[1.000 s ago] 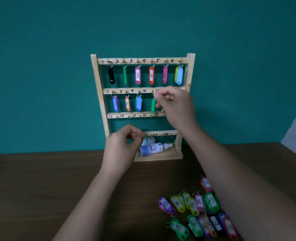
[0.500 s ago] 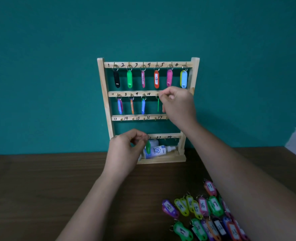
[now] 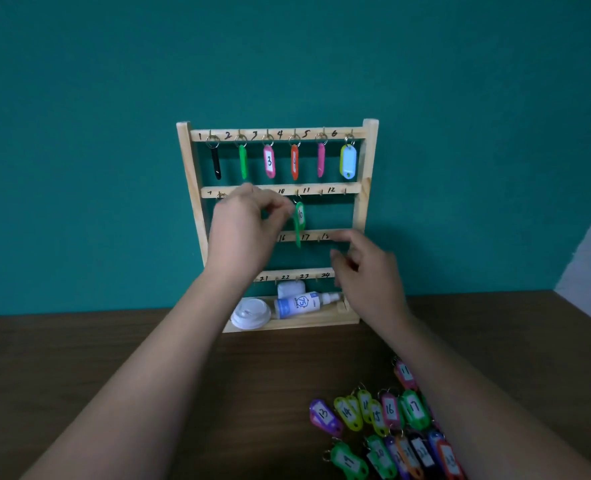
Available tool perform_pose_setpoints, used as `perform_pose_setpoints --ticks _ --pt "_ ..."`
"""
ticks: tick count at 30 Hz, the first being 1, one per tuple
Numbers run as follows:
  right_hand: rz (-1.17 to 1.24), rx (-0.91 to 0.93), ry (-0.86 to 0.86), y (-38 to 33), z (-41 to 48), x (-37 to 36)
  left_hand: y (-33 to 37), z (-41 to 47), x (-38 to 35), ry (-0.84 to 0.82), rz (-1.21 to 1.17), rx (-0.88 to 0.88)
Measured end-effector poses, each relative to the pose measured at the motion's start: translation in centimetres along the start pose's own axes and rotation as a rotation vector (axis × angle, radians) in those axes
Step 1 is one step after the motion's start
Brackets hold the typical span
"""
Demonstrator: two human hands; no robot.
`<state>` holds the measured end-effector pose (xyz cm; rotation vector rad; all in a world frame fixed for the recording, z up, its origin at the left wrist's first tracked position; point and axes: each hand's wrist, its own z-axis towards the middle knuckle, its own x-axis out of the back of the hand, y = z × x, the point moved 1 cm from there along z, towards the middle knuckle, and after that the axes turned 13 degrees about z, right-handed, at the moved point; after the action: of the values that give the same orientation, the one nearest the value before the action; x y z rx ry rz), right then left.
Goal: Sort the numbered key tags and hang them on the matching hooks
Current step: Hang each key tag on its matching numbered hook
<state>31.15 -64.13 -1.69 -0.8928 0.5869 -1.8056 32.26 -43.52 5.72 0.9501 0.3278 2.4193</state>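
Green tag (image 3: 300, 216) hangs at the rack's (image 3: 186, 174) second-row hook by 10/11, left hand (image 3: 242, 233) curled right at it (pinching or not, too blurry to tell), right hand (image 3: 367, 275) loose and empty, so a sloppy let-go could bump it off.

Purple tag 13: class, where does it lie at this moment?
In the head view, purple tag 13 lies on the table at lower right, leftmost of the loose tags, right beside yellow tag 14.
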Motion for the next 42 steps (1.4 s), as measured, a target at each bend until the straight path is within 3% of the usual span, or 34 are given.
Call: perform_pose_setpoints --ticks 18,24,33,42 --pt "0.064 -0.209 0.072 3.0 -8.2 5.2 1.0 3.5 -2.4 0.054 0.213 0.046" --pt "-0.087 -0.318 -0.049 5.0 -8.8 8.6 2.2 -0.2 -2.6 0.136 0.104 -0.01" --pt "-0.365 -0.368 -0.234 8.3 -10.2 11.8 4.7 -8.9 -9.6 -0.153 0.014 -0.137" --pt "-0.45 -0.377 -0.387 8.5 -10.5 11.3 6.3 -14.8 -14.8 -0.517 0.064 -0.201"
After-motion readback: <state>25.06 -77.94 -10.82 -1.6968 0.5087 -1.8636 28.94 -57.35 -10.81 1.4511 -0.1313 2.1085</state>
